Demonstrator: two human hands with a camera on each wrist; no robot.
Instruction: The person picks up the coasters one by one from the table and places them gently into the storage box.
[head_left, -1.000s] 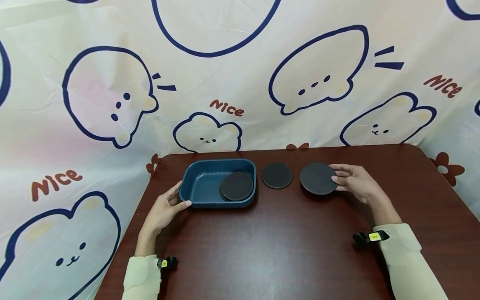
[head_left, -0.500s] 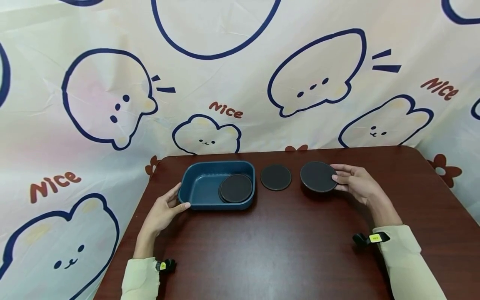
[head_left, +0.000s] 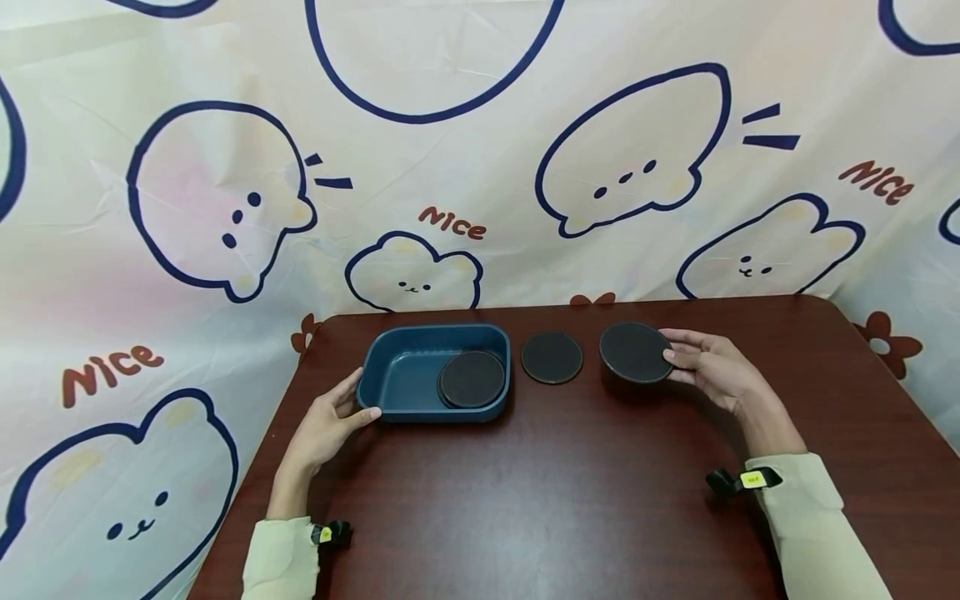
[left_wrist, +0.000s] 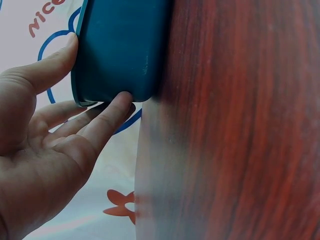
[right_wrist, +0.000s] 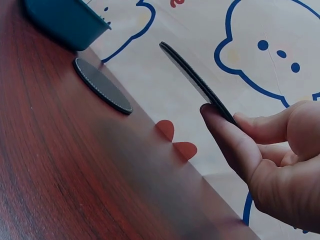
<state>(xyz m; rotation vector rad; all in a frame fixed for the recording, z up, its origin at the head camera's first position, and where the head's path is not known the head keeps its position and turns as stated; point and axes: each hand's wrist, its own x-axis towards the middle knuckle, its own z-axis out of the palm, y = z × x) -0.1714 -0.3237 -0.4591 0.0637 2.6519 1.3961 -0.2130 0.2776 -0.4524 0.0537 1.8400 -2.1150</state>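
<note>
My right hand (head_left: 708, 367) pinches the right edge of a round black coaster (head_left: 635, 353), thumb on the near face and fingers behind. In the right wrist view this coaster (right_wrist: 192, 72) is seen nearly edge-on, raised above the table. A second coaster (head_left: 552, 358) lies flat on the table between it and a blue rectangular box (head_left: 397, 375). Inside the box's right half is a small stack of black coasters (head_left: 472, 380). My left hand (head_left: 330, 421) holds the box's left end; in the left wrist view the thumb is at the rim and fingertips touch the end wall (left_wrist: 120, 55).
The dark reddish wooden table (head_left: 525, 508) spreads in front of both arms. Its far edge runs just behind the box and coasters. A pale curtain (head_left: 510, 167) with blue cartoon outlines hangs behind the table and along its sides.
The coaster in my right hand has risen slightly and its near edge has tilted. The head view has shifted a little. My left hand and the box stay in place.
</note>
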